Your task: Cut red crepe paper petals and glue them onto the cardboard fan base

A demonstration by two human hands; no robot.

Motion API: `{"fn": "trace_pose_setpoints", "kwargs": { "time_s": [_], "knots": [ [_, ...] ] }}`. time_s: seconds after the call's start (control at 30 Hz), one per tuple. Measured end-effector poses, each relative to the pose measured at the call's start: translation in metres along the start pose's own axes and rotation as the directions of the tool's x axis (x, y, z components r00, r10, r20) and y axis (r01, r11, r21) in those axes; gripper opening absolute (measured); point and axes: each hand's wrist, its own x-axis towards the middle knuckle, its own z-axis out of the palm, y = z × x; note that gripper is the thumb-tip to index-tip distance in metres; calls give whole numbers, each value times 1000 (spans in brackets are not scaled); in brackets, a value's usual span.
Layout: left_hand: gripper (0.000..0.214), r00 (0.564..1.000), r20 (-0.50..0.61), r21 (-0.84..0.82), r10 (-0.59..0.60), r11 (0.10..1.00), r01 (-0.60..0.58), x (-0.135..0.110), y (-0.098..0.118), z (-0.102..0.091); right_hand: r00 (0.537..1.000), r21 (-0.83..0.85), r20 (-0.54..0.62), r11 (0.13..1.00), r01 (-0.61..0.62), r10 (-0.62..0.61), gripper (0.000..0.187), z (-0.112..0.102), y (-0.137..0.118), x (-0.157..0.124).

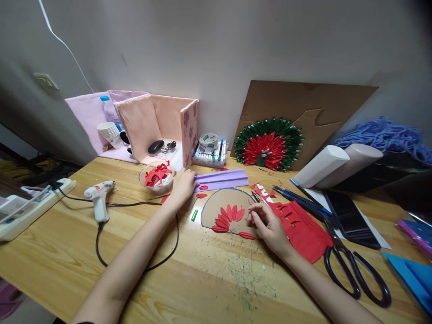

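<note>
My left hand (pixel 183 183) rests at the left end of a folded purple paper strip (pixel 224 178), close to a clear bowl (pixel 144 179) of red scraps. Its fingers are bent together, and their tips are hidden. Loose red petals (pixel 201 195) lie nearby. A tan cardboard half-round (pixel 212 208) with a dark outline lies flat before me, bearing a fan of red petals (pixel 229 216). At its right edge hovers my right hand (pixel 268 225), fingers curled toward the thumb; whatever is between them is hidden. Beside that hand is cut red paper (pixel 308 234).
A white glue gun (pixel 99 200) stands at left, its black cable looping across the table. Large black-handled scissors (pixel 349 265) lie at right. Behind are a green-and-red fan piece (pixel 269 146), a marker box (pixel 211 157) and two white rolls (pixel 324 165). A small green cap (pixel 194 215) lies centrally.
</note>
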Motion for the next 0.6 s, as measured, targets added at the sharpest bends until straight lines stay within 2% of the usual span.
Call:
{"fn": "trace_pose_setpoints", "kwargs": {
  "time_s": [0.1, 0.27, 0.4, 0.47, 0.53, 0.6],
  "knots": [
    [9, 997, -40, 30, 62, 998, -61, 6, 6, -6, 1000, -2, 4, 1000, 0, 0, 13, 0, -1, 0],
    [19, 979, -148, 91, 142, 987, -129, 18, 21, -32, 1000, -13, 25, 1000, -7, 7, 13, 0, -3, 0],
    [20, 928, -294, 176, 227, 968, -181, 30, 35, -50, 1000, -20, 22, 1000, -11, 12, 13, 1, -3, 1],
    [20, 905, -342, 155, 252, 965, -210, 37, 45, -55, 1000, -32, 16, 999, -5, 6, 12, 1, -3, 1],
    [22, 908, -333, 110, 254, 967, -230, 44, 57, -55, 1000, -39, 13, 999, 3, -3, 12, 1, -4, 2],
    [25, 932, -261, 77, 252, 968, -241, 52, 72, -48, 1000, -34, 11, 999, 11, -10, 12, 1, -6, 3]
  ]
}}
